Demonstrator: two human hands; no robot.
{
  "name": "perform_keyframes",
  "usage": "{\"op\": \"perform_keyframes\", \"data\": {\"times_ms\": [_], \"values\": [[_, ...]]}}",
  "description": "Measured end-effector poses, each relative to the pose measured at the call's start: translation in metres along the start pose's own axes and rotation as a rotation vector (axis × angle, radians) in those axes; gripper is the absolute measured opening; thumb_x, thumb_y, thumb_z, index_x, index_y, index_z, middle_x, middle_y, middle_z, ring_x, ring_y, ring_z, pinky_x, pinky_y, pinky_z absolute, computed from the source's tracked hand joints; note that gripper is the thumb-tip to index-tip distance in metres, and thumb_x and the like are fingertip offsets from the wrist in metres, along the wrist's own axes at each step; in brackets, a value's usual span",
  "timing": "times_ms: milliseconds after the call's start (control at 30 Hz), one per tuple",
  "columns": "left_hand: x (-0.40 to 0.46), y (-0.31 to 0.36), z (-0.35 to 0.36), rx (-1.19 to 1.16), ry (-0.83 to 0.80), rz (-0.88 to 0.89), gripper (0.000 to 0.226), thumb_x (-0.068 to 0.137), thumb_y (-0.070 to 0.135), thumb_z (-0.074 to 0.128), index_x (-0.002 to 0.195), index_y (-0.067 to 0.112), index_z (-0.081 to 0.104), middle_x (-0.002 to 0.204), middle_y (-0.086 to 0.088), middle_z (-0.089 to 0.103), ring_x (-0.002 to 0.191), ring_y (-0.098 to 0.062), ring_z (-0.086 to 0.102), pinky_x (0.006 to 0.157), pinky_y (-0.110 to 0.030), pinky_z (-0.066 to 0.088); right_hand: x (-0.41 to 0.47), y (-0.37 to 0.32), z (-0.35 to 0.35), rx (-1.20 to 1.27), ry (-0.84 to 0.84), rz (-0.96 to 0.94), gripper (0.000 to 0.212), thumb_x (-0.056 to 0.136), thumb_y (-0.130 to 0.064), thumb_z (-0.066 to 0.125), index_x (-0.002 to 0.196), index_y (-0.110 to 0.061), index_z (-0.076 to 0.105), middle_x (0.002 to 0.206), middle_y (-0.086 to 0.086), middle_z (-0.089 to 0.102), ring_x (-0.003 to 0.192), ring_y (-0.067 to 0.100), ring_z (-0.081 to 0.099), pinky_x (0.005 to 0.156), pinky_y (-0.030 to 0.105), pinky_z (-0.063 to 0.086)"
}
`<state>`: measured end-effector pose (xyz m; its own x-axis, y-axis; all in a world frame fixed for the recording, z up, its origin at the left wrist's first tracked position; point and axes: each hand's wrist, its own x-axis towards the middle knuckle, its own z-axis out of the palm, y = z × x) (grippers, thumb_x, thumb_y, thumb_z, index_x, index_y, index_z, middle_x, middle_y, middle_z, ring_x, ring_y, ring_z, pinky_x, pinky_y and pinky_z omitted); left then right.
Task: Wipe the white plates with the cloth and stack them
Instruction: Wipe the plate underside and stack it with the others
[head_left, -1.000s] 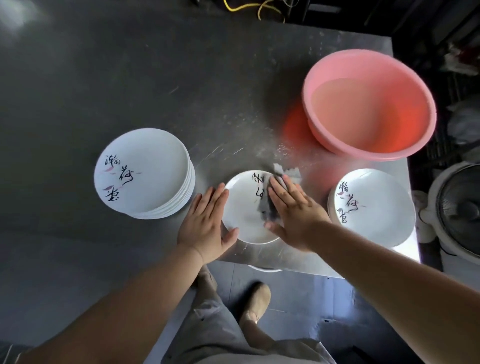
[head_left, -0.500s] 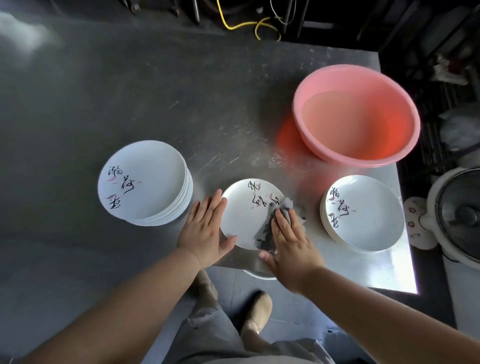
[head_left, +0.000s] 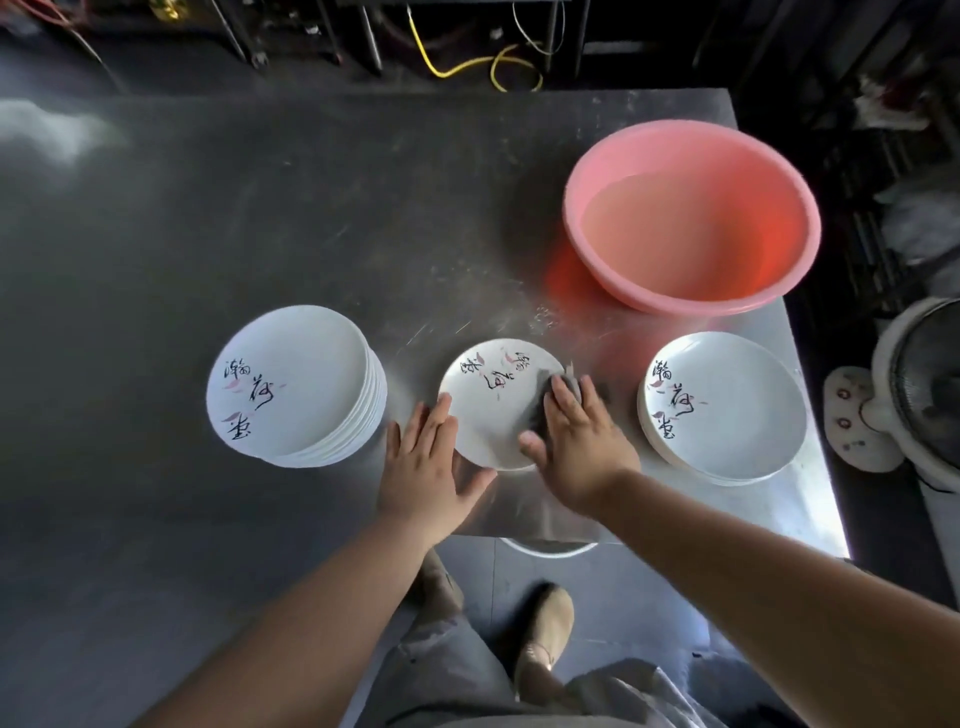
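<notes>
Head view shows a single round white plate with black brush writing (head_left: 491, 402) lying flat on the dull grey metal counter (head_left: 260, 218), between a taller stack of the same plates (head_left: 296, 384) and a lower stack (head_left: 724, 408). The left hand (head_left: 423, 467) lies flat with straight fingers against the plate's rim, and the right hand (head_left: 576, 441) presses a dark grey cloth (head_left: 545, 405) on it with straight fingers. The plate looks stiff, smooth and breakable, maybe slippery when wet; I would take it by the rim. The writing is three Chinese-like characters, which I cannot read. A pink plastic basin (head_left: 691, 218) stands behind.
</notes>
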<state>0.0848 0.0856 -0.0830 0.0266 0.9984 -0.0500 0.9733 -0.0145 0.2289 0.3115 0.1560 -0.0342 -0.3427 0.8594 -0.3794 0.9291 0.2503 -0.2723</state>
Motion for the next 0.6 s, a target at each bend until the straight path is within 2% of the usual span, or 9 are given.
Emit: {"op": "perform_keyframes", "data": {"times_ms": [100,167,233,300,400,467,533,600], "values": [[-0.001,0.004,0.001,-0.014,0.049,-0.001,0.069,0.095,0.064,0.051,0.138,0.011,0.055,0.169,-0.004,0.032,0.151,-0.039,0.036,0.121,-0.064,0.027,0.012,0.006,-0.006,-0.084,0.007,-0.038,0.089,0.100,-0.069,0.023,0.167,-0.011,0.013,0.176,-0.001,-0.008,0.160,0.025,-0.020,0.129,0.039,-0.004],[-0.003,0.010,-0.001,-0.033,0.092,-0.011,0.063,0.093,0.062,0.056,0.128,0.010,0.062,0.162,-0.007,0.043,0.143,-0.041,0.044,0.120,-0.062,0.031,-0.020,0.000,0.011,-0.085,0.005,-0.047,0.095,0.096,-0.072,0.018,0.167,-0.009,0.014,0.176,0.003,-0.009,0.158,0.025,-0.026,0.128,0.037,-0.008],[-0.007,0.016,-0.003,-0.024,0.135,0.004,0.057,0.089,0.063,0.060,0.112,0.012,0.066,0.149,-0.008,0.055,0.133,-0.040,0.050,0.120,-0.060,0.031,-0.053,-0.008,0.027,-0.073,-0.006,-0.073,0.101,0.093,-0.077,0.012,0.167,-0.008,0.013,0.176,0.004,-0.009,0.156,0.025,-0.032,0.126,0.039,-0.010],[-0.010,0.017,-0.008,0.001,0.153,0.086,0.050,0.087,0.066,0.062,0.098,0.017,0.066,0.127,-0.003,0.061,0.124,-0.034,0.054,0.121,-0.058,0.029,-0.052,-0.005,0.026,-0.061,-0.025,-0.077,0.102,0.093,-0.079,0.012,0.166,-0.009,0.015,0.176,0.003,-0.005,0.158,0.024,-0.028,0.126,0.038,-0.009],[-0.006,0.010,-0.017,0.002,0.171,0.220,0.036,0.087,0.055,0.066,0.087,0.020,0.068,0.103,0.002,0.063,0.112,-0.028,0.061,0.119,-0.053,0.032,-0.011,0.007,-0.003,-0.070,0.039,-0.101,0.088,0.099,-0.070,0.032,0.167,-0.015,0.019,0.176,-0.004,0.003,0.162,0.023,-0.013,0.129,0.036,0.002],[0.001,0.008,-0.021,0.025,0.182,0.256,0.025,0.087,0.044,0.071,0.083,0.020,0.070,0.094,0.002,0.064,0.097,-0.028,0.065,0.117,-0.049,0.037,0.008,0.013,-0.013,-0.089,0.031,-0.136,0.084,0.102,-0.065,0.038,0.168,-0.018,0.015,0.176,-0.008,-0.004,0.161,0.020,-0.014,0.129,0.037,0.004],[0.006,0.013,-0.022,0.047,0.171,0.253,0.021,0.084,0.040,0.078,0.079,0.020,0.071,0.086,0.002,0.063,0.085,-0.027,0.066,0.110,-0.044,0.041,0.000,0.005,-0.002,-0.061,0.024,-0.082,0.085,0.102,-0.066,0.035,0.168,-0.015,0.014,0.176,-0.005,-0.009,0.161,0.022,-0.018,0.130,0.039,0.003],[0.007,0.018,-0.021,0.027,0.146,0.233,0.023,0.084,0.044,0.073,0.075,0.022,0.070,0.081,0.005,0.062,0.079,-0.024,0.065,0.102,-0.041,0.042,-0.034,-0.011,0.023,-0.051,0.015,-0.061,0.092,0.100,-0.071,0.024,0.166,-0.007,0.018,0.176,0.006,-0.004,0.160,0.030,-0.019,0.132,0.046,0.005]]}}
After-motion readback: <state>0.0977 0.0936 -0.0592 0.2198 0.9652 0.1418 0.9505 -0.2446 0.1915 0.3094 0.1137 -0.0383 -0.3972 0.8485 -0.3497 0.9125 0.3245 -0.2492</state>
